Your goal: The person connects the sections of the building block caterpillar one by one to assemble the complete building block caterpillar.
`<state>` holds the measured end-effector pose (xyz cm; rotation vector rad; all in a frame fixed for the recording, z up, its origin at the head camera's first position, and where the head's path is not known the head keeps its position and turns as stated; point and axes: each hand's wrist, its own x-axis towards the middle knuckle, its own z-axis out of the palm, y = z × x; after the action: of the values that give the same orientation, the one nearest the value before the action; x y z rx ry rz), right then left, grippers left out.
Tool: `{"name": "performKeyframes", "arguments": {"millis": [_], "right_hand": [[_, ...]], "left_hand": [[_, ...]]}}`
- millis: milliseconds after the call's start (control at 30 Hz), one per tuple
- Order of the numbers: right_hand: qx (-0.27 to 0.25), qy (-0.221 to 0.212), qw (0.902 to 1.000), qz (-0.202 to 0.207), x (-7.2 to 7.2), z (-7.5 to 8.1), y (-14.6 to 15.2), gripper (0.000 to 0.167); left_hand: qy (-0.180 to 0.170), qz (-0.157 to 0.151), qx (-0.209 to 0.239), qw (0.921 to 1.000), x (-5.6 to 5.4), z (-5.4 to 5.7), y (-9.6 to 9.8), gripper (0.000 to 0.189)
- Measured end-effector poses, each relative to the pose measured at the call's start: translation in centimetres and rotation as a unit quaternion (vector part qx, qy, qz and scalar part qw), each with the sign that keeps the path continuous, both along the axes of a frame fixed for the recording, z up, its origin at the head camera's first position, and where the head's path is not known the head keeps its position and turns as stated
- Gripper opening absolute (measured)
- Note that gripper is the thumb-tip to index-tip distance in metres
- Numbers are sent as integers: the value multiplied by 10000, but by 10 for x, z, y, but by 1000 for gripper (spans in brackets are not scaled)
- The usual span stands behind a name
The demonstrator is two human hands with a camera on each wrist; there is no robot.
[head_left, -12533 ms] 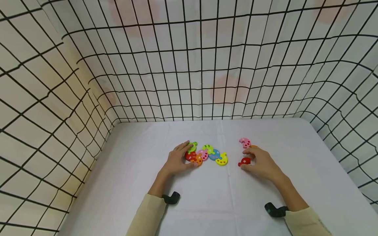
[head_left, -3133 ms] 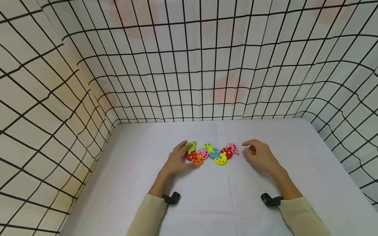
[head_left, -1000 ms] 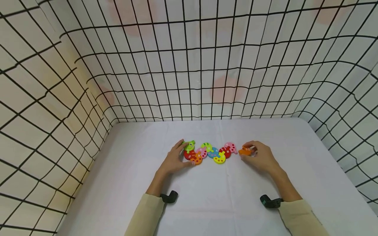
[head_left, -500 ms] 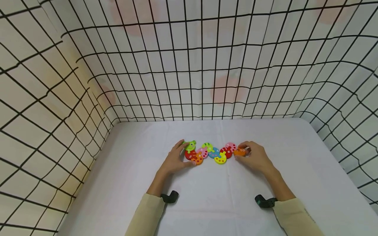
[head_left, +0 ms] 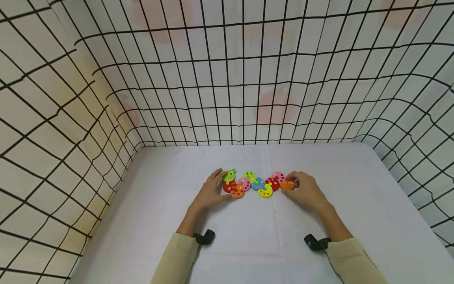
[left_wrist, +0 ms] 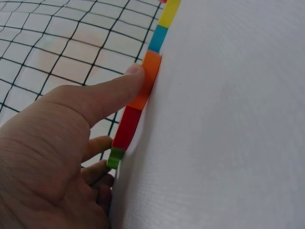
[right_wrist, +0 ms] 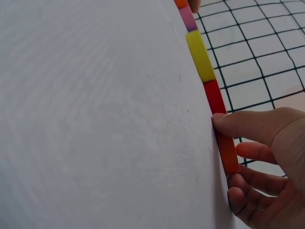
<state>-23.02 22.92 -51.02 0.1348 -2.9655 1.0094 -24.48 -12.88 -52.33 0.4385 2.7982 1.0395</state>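
A caterpillar puzzle of flat, numbered pieces lies in a zigzag row on the white table. At its left end is the green head piece [head_left: 229, 176] with a face, joined to a red piece [head_left: 229, 187] and an orange piece numbered 3 [head_left: 239, 191]. My left hand [head_left: 209, 193] holds this end, thumb against the orange piece's edge, fingers at the green head. My right hand [head_left: 306, 189] grips the orange puzzle piece numbered 10 [head_left: 288, 185] between thumb and fingers. That piece lies flat against the pink piece [head_left: 277, 176] at the row's right end.
Between the ends run a light green piece [head_left: 249, 176], a blue piece [head_left: 257, 184], a yellow piece [head_left: 265, 191] and a red piece numbered 8 [head_left: 272, 184]. Black wire mesh [head_left: 242, 84] surrounds the white table [head_left: 248, 236] at back and sides.
The pink and red pieces, earlier loose at the right, joined the row. My right hand then brought the orange 10 piece leftward and laid it down at the row's end. My left hand stayed in place.
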Motion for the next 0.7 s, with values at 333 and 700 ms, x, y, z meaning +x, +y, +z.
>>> {"name": "performKeyframes", "arguments": {"millis": [333,700], "right_hand": [[58,-106,9998,134,-3,2,3,51],[7,6,9995,325,1,6,15,48]], "left_hand": [[54,43,88,9999,-3,2,0,91],[-156,3,218,9996,-5,0,-4,94]]}}
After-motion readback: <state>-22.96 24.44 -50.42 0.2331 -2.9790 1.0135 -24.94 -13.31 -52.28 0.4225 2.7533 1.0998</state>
